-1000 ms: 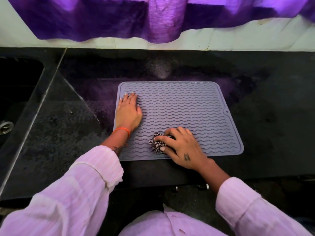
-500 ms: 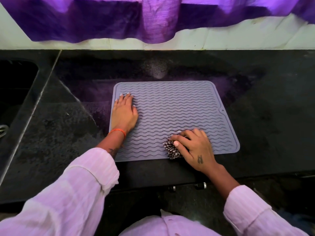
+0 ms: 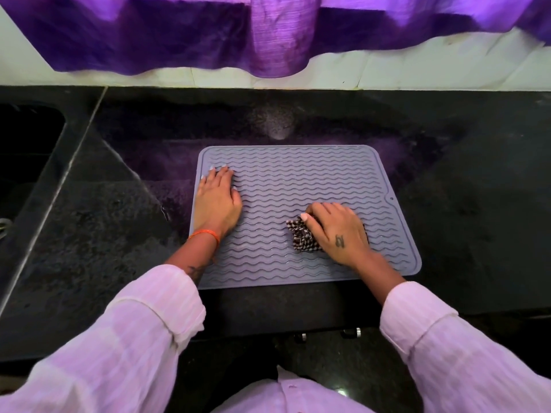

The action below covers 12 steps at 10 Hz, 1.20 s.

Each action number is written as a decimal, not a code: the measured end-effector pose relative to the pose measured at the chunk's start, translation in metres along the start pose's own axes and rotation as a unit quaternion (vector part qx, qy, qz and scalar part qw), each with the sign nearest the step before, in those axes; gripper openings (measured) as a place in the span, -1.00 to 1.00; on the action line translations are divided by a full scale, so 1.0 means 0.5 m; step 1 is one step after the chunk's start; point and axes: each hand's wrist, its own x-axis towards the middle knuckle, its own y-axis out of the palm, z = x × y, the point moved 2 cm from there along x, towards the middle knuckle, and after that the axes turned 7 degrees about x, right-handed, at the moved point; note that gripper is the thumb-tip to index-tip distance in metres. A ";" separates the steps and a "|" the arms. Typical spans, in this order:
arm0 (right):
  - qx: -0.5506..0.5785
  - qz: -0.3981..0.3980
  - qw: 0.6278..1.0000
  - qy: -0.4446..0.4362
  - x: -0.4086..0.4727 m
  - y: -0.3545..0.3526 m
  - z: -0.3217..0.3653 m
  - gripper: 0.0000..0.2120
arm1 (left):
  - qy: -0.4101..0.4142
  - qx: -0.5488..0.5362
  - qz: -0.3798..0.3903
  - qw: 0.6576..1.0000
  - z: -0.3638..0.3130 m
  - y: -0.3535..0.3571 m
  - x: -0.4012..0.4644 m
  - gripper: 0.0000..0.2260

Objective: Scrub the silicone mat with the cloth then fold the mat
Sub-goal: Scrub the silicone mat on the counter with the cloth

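- The mat is grey with wavy ridges and lies flat and unfolded on the black counter, close to the front edge; a small notch shows on its right border.
- The left hand rests palm down on the mat's left side, near the left border. Its fingers are straight and close together, pointing away from the person, so they are released and grasp nothing; the thumb lies alongside on the ridges.
- An orange band circles the left wrist, which crosses the mat's left edge.
- The right hand sits on the right half of the mat, nearer the front edge than the back. Its fingers are curled over a bunched cloth and hold it down against the ridges.
- The cloth is dark and white checked; most of it sticks out to the left of the right hand, and the rest is hidden under the palm.
- A small dark mark shows on the back of the right hand.
- Both forearms come out of pale pink striped sleeves, rolled back above the wrists.
- A dark sink is set into the counter at the far left, well apart from the mat.
- A purple curtain hangs over the pale wall behind the counter.
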 end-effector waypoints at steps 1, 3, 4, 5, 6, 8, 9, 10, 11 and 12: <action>0.087 -0.022 0.995 0.046 0.038 -0.024 -0.009 -0.63 | 0.003 -0.006 -0.001 1.000 0.002 0.001 -0.001 -0.56; 0.000 0.084 0.996 0.027 0.063 0.000 -0.019 -0.17 | 0.003 -0.012 -0.001 1.000 0.004 0.001 -0.001 -0.57; 0.113 0.157 0.979 0.063 0.062 -0.041 -0.047 -0.36 | 0.002 -0.014 -0.001 1.000 0.005 0.001 -0.001 -0.57; 0.043 0.122 0.991 0.043 0.027 -0.044 -0.053 -0.55 | 0.000 -0.012 -0.005 1.000 0.005 0.001 0.000 -0.57; 0.076 0.042 0.996 0.002 0.018 -0.016 -0.052 -0.58 | -0.002 -0.010 -0.003 1.000 0.005 0.001 -0.001 -0.57; 0.048 -0.045 0.998 -0.015 0.091 -0.057 -0.051 -0.43 | -0.001 -0.009 -0.002 1.000 0.004 -0.001 -0.001 -0.56; -0.047 0.011 0.999 0.009 0.083 -0.007 -0.032 -0.38 | -0.002 -0.008 0.002 1.000 0.005 0.000 -0.002 -0.56; -0.046 0.072 0.996 0.017 0.102 -0.017 -0.037 -0.42 | 0.001 -0.007 -0.005 1.000 0.004 -0.001 0.000 -0.56; -0.008 0.017 1.000 0.005 0.131 -0.048 -0.051 -0.49 | 0.003 -0.009 -0.004 1.000 0.006 0.002 0.002 -0.56; -0.014 -0.058 0.998 -0.001 0.130 -0.023 -0.047 -0.48 | 0.001 -0.008 -0.003 1.000 0.008 0.003 0.003 -0.56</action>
